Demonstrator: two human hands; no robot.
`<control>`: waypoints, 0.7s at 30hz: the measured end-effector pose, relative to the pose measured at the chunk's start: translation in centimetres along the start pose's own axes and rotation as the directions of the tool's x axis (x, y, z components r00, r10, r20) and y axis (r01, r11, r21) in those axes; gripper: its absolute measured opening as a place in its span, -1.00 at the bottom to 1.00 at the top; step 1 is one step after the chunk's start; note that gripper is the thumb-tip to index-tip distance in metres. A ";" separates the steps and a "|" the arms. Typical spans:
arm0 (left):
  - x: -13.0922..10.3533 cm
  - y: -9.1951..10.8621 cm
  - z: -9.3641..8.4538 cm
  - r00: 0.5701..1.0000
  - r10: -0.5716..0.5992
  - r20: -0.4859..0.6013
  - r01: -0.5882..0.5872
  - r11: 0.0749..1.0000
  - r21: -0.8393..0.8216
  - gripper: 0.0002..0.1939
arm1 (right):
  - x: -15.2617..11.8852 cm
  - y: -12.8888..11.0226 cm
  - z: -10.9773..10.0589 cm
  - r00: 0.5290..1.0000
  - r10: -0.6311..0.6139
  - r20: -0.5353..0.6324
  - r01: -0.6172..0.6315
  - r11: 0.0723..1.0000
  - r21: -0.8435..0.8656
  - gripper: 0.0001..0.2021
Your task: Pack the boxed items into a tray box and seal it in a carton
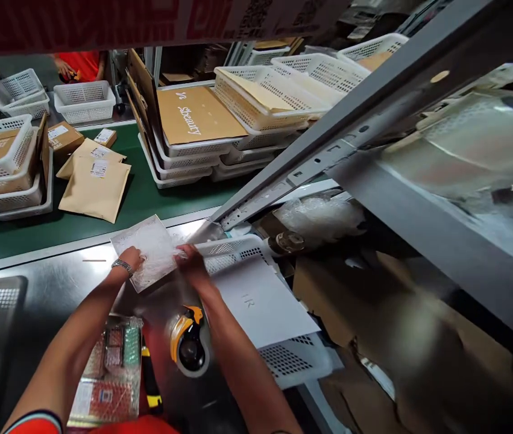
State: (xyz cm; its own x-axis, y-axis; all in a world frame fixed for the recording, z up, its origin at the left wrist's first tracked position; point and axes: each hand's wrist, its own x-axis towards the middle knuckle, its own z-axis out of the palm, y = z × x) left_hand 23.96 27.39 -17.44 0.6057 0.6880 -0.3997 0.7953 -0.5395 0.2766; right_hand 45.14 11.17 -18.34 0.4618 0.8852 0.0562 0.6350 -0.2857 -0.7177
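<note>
An open box (141, 282) filled with white shredded filler (152, 244) sits on the metal table. At its left side, my left hand (130, 259), with a metal watch at the wrist, has its fingers closed on the filler. My right hand (190, 263) is at the box's right edge, its fingers bent together; what they hold is hidden. Nearer to me are a tape dispenser (189, 342) with orange parts, a yellow and black cutter (151, 380) and a bubble-wrapped parcel (114, 386) showing red and green items.
Padded envelopes (96, 190) and basket stacks (188, 175) stand on the green belt (143, 205). A basket (292, 361) bearing white card (260, 298) is at my right, below a slanting metal beam (292, 163). Another person (82, 65) is across the belt.
</note>
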 end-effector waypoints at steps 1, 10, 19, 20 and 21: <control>-0.1 -0.1 -0.2 1.000 0.004 0.002 -0.004 1.000 -0.012 -0.65 | -0.3 -0.6 0.8 0.999 -0.024 0.028 0.026 0.999 -0.047 -0.63; -2.7 0.7 -0.8 0.975 0.200 -0.100 -0.203 0.979 -0.025 0.39 | -0.6 -4.2 1.2 0.921 0.031 0.388 0.123 0.922 -0.367 -0.60; 0.0 0.6 0.4 0.997 0.077 0.010 -0.077 0.997 0.026 -0.40 | -3.6 -6.0 -10.5 0.974 -0.039 0.222 0.023 0.997 0.074 -0.84; 0.1 0.3 0.4 0.998 0.066 0.012 -0.067 0.997 0.024 -0.44 | -4.2 -6.2 -12.2 0.982 -0.043 0.183 0.019 0.991 0.131 -0.83; 0.3 0.1 0.4 0.998 0.053 0.016 -0.053 0.998 0.020 -0.46 | -4.8 -6.4 -14.0 0.988 -0.045 0.149 0.018 0.984 0.178 -0.83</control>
State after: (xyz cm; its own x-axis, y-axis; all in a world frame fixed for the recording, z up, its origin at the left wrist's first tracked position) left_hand 24.22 27.29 -17.85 0.6464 0.6508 -0.3983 0.7613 -0.5851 0.2794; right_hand 47.54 3.63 -4.24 0.3350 0.9421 -0.0152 0.5228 -0.1993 -0.8289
